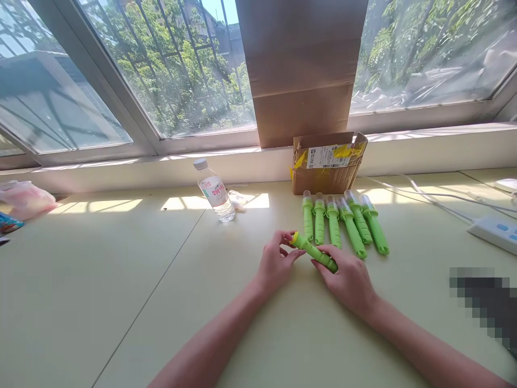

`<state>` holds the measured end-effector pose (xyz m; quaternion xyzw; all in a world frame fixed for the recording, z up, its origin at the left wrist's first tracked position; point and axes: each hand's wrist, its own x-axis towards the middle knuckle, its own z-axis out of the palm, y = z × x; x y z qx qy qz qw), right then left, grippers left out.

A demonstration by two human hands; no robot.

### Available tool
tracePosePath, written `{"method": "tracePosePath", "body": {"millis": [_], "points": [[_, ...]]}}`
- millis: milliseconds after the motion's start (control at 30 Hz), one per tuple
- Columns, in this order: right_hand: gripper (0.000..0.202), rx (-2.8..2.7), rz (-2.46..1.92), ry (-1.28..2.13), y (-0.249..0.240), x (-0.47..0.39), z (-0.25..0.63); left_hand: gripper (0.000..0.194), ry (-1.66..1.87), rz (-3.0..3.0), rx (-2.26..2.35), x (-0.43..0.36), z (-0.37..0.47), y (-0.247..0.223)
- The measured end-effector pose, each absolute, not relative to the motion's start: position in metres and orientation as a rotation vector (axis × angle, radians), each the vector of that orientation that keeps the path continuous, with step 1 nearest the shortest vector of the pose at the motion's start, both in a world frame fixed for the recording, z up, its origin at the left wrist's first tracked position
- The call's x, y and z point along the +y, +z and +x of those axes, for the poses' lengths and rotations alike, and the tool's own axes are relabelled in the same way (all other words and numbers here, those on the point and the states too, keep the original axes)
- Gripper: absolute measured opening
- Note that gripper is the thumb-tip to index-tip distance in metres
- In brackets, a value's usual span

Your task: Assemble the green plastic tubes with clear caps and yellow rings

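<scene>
Above the table, my two hands hold a green ribbed handle (314, 251) with a yellow end, lying slantwise between them. The fingers of my left hand (278, 257) are closed about the yellow end at its upper left. My right hand (346, 274) grips the lower right part between thumb and fingers. Just beyond my right hand lies a row of several similar green sticks (333, 225) with clear caps pointing toward the window. Whether anything small is pinched in my left fingers is hidden.
Behind the row stands an open cardboard box (323, 175). A water bottle (217, 194) is to its left, with a crumpled wrapper (237, 200) beside it. A white power strip (495, 233) and cables are at right, a pinkish plastic bag (26, 199) at far left.
</scene>
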<state>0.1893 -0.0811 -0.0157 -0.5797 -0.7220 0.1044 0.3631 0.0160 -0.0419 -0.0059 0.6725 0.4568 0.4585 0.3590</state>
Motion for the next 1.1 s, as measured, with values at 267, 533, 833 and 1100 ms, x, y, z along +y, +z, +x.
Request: {"method": "tracePosePath", "body": {"millis": [267,533,833,1100], "points": [[0.023,-1.846,-1.523,0.18,-0.014,-0.083,0.188,0.029,1.205,1.786,1.251,-0.044,0.017,-0.006],[0.024,-1.76,-1.523,0.479,-0.01,-0.081,0.191,0.036,1.133,1.826,1.21,-0.041,0.016,-0.005],[0.031,-1.769,-1.48,0.633,-0.005,-0.078,0.195,0.028,1.19,1.849,1.205,-0.043,0.016,-0.007],[0.035,-1.742,-1.466,0.789,-0.004,-0.077,0.198,0.034,1.192,1.798,1.143,-0.044,0.018,-0.003]]}}
